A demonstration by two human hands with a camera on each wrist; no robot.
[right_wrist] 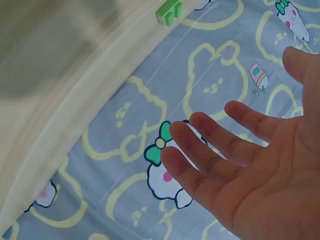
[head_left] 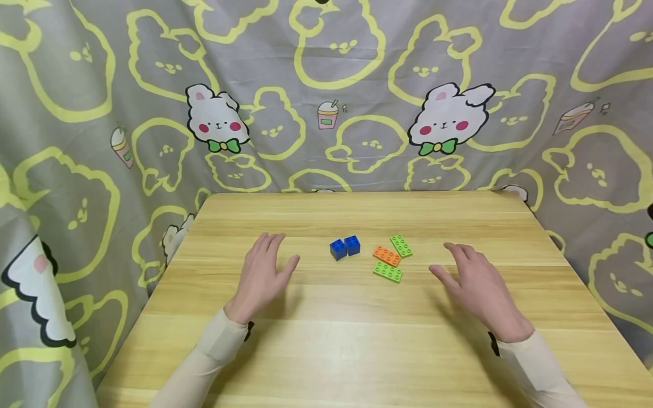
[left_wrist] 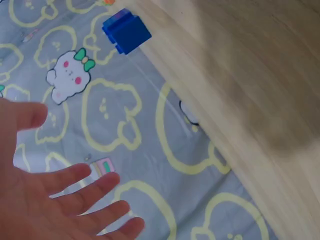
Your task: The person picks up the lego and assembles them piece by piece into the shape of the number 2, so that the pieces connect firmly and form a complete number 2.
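Note:
Two blue building bricks, a left one [head_left: 338,249] and a right one [head_left: 352,245], stand side by side mid-table. To their right lie an orange brick [head_left: 386,256], a green brick [head_left: 401,246] behind it and another green brick [head_left: 388,272] in front. My left hand [head_left: 262,277] hovers left of the blue bricks, fingers extended, holding nothing. On the far side of the green bricks, my right hand [head_left: 479,286] is also held above the table with relaxed fingers and an empty palm. Blue shows in the left wrist view as a brick [left_wrist: 126,31]; the right wrist view catches a green brick [right_wrist: 169,12].
The bricks lie on a light wooden table [head_left: 326,351]. A grey curtain [head_left: 326,153] with yellow outlines and white rabbit prints hangs behind the table's back edge and along both sides.

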